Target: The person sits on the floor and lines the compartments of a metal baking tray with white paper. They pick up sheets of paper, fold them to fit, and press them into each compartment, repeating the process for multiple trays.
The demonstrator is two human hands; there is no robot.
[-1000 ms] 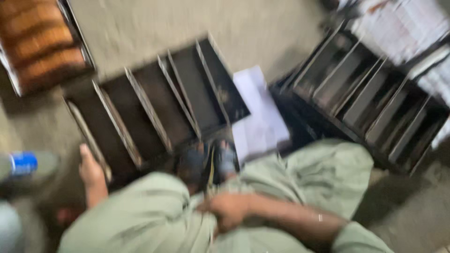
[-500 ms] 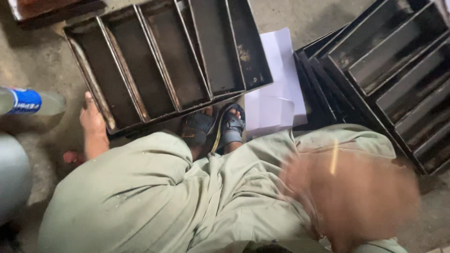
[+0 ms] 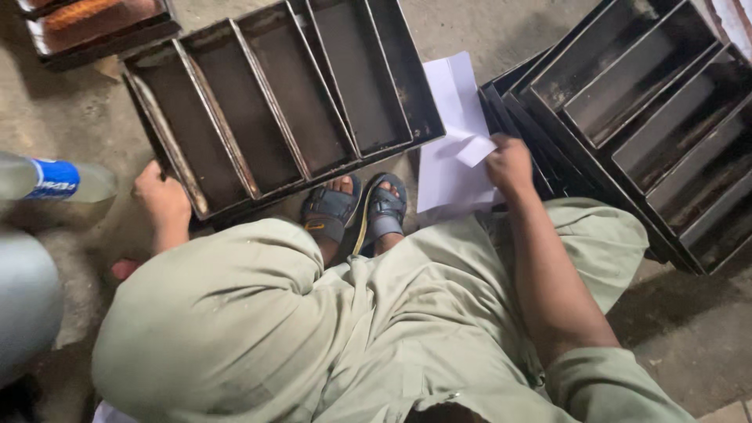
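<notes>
I squat on a concrete floor in olive-green clothes and dark sandals. My left hand grips the near left corner of a dark metal strap of several empty loaf tins. My right hand pinches a small white paper sheet above a stack of white paper sheets lying on the floor between the tins and a second stack of trays.
A stack of dark empty loaf-tin straps lies at the right. A tray with browned loaves sits at the top left. A clear plastic bottle with a blue label lies at the left, beside a grey object.
The view has tilted down and steadied. My right hand has gone from my lap out to the paper stack and taken hold of a sheet. My left hand stays at the tin strap's corner.
</notes>
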